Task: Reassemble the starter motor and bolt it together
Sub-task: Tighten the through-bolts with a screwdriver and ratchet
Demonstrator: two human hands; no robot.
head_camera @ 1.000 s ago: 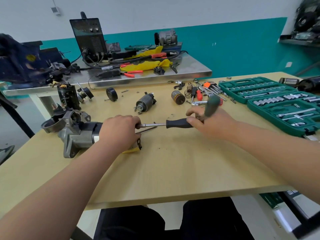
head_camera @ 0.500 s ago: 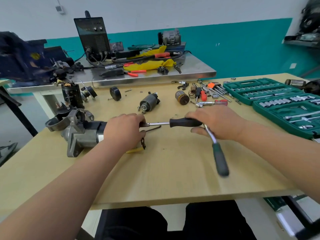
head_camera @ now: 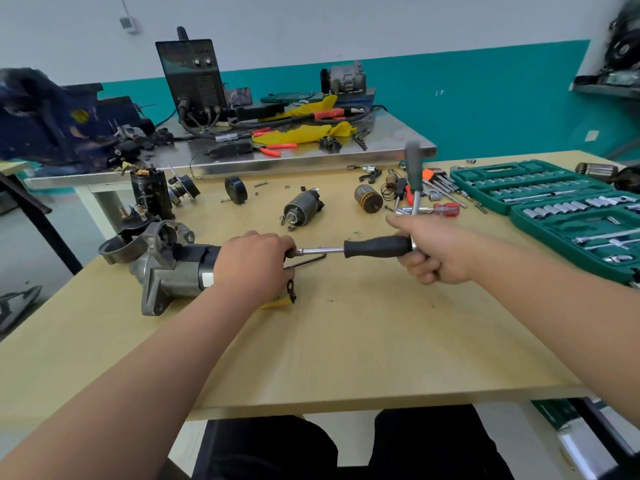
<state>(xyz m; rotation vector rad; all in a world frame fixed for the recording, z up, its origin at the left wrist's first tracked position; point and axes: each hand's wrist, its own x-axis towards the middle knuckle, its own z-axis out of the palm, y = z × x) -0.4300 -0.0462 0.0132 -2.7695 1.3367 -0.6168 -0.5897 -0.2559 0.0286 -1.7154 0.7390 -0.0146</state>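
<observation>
Over at the left of the wooden bench (head_camera: 346, 341) the starter motor (head_camera: 173, 271) lies on its side, nose pointing left. The left hand (head_camera: 252, 268) covers its rear end, fingers curled round the body. A black-handled driver (head_camera: 377, 246) runs level from that end to the right hand (head_camera: 440, 254), whose fingers are clenched on the head of a ratchet (head_camera: 414, 174) at the driver's butt, the ratchet's handle standing upright. A green socket case (head_camera: 485, 171) lies open at the right.
</observation>
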